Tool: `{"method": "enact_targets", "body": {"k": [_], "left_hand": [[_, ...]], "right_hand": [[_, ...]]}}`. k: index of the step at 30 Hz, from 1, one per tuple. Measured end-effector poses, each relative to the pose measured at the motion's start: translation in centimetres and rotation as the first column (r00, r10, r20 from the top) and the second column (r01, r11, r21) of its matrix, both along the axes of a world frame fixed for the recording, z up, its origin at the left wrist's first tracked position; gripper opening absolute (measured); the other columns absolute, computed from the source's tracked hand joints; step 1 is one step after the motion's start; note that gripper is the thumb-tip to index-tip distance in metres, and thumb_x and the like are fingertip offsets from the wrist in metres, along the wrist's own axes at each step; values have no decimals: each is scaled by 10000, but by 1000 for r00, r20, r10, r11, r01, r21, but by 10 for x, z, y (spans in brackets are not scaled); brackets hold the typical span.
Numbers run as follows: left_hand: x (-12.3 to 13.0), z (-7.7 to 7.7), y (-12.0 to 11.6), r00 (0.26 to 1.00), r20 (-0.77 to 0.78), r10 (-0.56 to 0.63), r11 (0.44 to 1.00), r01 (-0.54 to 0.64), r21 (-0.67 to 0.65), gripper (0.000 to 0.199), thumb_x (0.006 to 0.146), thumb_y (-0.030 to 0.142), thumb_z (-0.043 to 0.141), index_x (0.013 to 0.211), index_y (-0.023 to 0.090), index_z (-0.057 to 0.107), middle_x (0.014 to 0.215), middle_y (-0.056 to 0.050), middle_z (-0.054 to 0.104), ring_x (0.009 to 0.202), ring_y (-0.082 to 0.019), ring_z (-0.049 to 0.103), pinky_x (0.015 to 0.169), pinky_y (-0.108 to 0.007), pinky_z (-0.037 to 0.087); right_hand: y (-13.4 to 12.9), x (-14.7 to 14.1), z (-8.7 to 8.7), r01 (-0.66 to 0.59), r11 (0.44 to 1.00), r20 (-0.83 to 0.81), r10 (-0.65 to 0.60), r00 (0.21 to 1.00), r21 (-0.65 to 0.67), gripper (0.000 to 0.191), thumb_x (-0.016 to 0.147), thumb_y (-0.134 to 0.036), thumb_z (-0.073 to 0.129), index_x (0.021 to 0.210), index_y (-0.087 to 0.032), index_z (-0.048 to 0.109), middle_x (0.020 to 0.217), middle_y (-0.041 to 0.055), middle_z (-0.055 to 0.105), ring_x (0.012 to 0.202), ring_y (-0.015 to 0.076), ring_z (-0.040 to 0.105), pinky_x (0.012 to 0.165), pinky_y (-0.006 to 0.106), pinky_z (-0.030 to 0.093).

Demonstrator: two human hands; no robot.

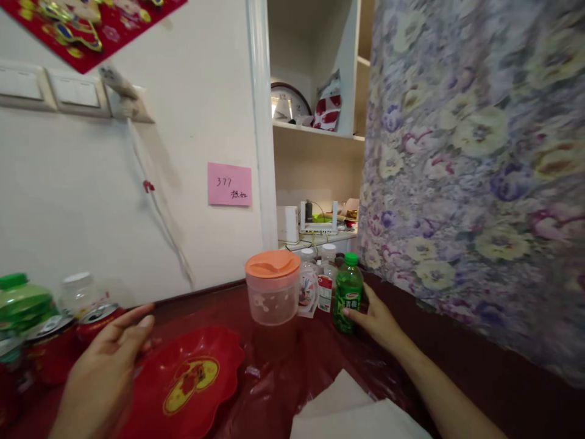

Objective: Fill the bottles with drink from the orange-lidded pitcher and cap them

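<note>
My right hand [372,314] is wrapped round a green plastic drink bottle [348,283] with a green cap, upright at the back of the table; thumb in front, other fingers mostly hidden behind it. My left hand [107,366] hovers over the left edge of a red scalloped plate [226,350] with a gold-coloured picture, its fingers stretched out and holding nothing. Just beyond that hand are red drink cans [98,320]. A clear pitcher [273,299] with an orange lid [273,264] stands left of the green bottle.
Clear bottles with white caps [328,268] stand behind the pitcher. Another green-capped bottle [22,302] and a clear jar [82,292] are at far left. White paper [356,414] lies in front. A floral curtain [479,183] hangs at right, beside shelves holding a router [319,227].
</note>
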State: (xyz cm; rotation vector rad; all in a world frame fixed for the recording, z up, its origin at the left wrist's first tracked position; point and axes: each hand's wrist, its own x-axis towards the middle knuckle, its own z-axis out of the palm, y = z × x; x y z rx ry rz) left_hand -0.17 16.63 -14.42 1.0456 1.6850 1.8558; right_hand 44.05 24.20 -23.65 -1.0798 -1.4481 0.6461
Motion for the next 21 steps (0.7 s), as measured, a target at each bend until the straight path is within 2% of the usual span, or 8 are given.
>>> {"method": "enact_targets", "body": {"k": [3,5,8,13,16,19,20,21], "left_hand": [[10,7,-5,957,274,-98,995,93,32,495,666,347,776,1151,277,703,562,96,571,566,-80,517,527,-75,467],[12,10,-6,931,351,-97,995,85,50,482,597,301,807,1072,271,727,586,88,590,556,-78,512,503,-72,475],[8,10,-2,906,412,-95,994,67,80,453,469,232,824,916,260,758,674,54,671,586,-104,586,474,-97,534],[-8,-6,8,916,365,-165,982,118,150,523,360,174,861,871,263,791,885,19,792,694,-144,679,532,-146,621],[-14,-15,10,937,265,-227,967,184,178,524,409,235,894,915,328,793,928,84,811,719,-131,707,580,-136,628],[-14,-17,7,944,169,-283,949,250,192,517,471,259,888,954,403,775,939,170,805,727,-103,717,640,-126,625],[-13,-16,6,940,175,-293,946,259,193,520,482,245,877,964,407,770,947,187,801,730,-95,717,654,-120,621],[-12,-15,5,915,270,-301,950,263,170,528,475,209,865,955,406,768,940,201,799,728,-87,715,661,-109,613]], "right_hand": [[-1,0,0,17,1000,-8,-17,1000,-14,852,723,-423,775,1462,-215,406,1356,148,641,1188,325,648,1039,498,492],[0,-1,1,31,999,-8,-31,999,-14,873,703,-428,794,1456,-211,410,1351,156,641,1179,334,651,1037,510,491],[1,-3,0,18,1000,-29,-18,999,-9,885,683,-432,815,1441,-210,418,1358,153,633,1172,325,655,1036,498,494],[3,-5,-2,19,1000,-52,-17,999,23,807,711,-411,783,1409,-204,435,1332,139,650,1186,301,645,1063,489,468],[1,-5,-1,28,999,-53,-26,998,27,858,699,-408,802,1433,-193,412,1334,151,648,1162,307,657,1043,495,482],[0,-6,2,7,999,-44,-5,999,41,854,698,-391,807,1438,-204,424,1335,133,653,1185,302,647,1057,489,476],[0,-6,3,0,999,-38,2,999,46,845,694,-376,811,1432,-211,435,1335,124,655,1204,301,637,1074,490,462],[-1,-6,3,-5,999,-31,6,999,49,838,690,-361,815,1427,-214,443,1337,119,656,1221,300,625,1093,493,445]]}}
